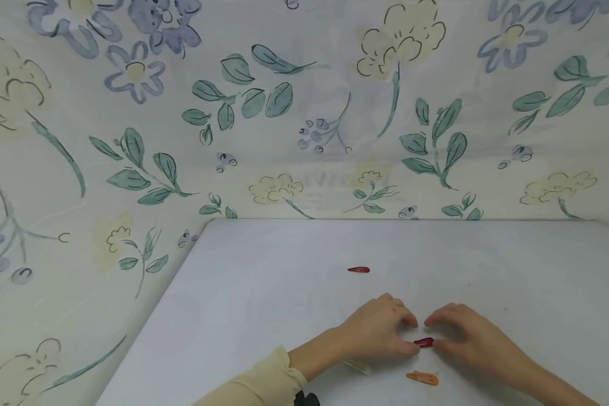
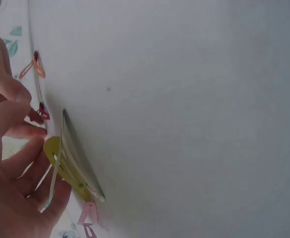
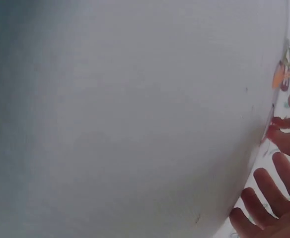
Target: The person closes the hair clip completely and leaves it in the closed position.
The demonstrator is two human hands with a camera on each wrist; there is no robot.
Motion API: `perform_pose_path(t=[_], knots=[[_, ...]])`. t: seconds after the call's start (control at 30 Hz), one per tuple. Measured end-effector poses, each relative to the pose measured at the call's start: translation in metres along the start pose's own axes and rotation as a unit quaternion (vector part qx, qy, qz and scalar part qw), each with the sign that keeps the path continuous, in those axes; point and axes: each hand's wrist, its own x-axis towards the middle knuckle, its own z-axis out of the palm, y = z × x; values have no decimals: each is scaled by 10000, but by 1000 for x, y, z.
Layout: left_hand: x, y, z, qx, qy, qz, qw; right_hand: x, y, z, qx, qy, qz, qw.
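On the white table (image 1: 264, 293), my left hand (image 1: 376, 334) and right hand (image 1: 468, 334) meet fingertip to fingertip at a small red hair clip (image 1: 423, 341). Each hand pinches one end of it between thumb and forefinger. The left wrist view shows the left hand's fingers (image 2: 16, 106) closing on the red clip (image 2: 41, 113), with a yellow hair clip (image 2: 60, 163) and a pale strip lying by the curled lower fingers. In the right wrist view the right hand's fingertips (image 3: 284, 130) pinch something red at the table's edge of the frame.
A second red clip (image 1: 358, 269) lies farther back on the table. An orange clip (image 1: 422, 378) lies just in front of the hands, and a pink clip (image 2: 88, 214) lies near the left palm. A flowered cloth (image 1: 132, 141) hangs behind and to the left.
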Motion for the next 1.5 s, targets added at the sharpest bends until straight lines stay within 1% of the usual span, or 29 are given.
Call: perform_pose_path(t=[0.1, 0.27, 0.37, 0.47, 0.6, 0.67, 0.77, 0.97, 1.2, 1.33, 1.5], knots=[[1, 1, 2, 124, 29, 41, 9999, -3, -1, 4, -270, -7, 49, 9996], [2, 2, 4, 477, 101, 90, 9988, -1, -5, 7, -518, -324, 334, 9976], [2, 4, 6, 604, 153, 69, 9980, 0, -9, 8, -638, -353, 377, 9966], [2, 6, 9, 658, 250, -7, 9975, 2, -13, 8, -687, -383, 495, 9957], [3, 8, 11, 799, 440, -65, 9958, 5, -18, 6, -629, -519, 838, 9931], [3, 9, 12, 818, 486, -92, 9954, 6, -20, 6, -587, -572, 941, 9922], [3, 10, 11, 781, 496, -142, 9956, 6, -21, 6, -555, -612, 994, 9916], [3, 9, 12, 692, 621, -149, 9956, 5, -22, 6, -561, -660, 1036, 9908], [3, 10, 11, 550, 629, -186, 9963, 6, -23, 6, -620, -676, 1003, 9907], [2, 10, 11, 347, 670, -229, 9969, 7, -24, 5, -819, -634, 939, 9902], [1, 10, 8, -162, 660, -415, 9968, 10, -25, 3, -1067, -451, 761, 9903]])
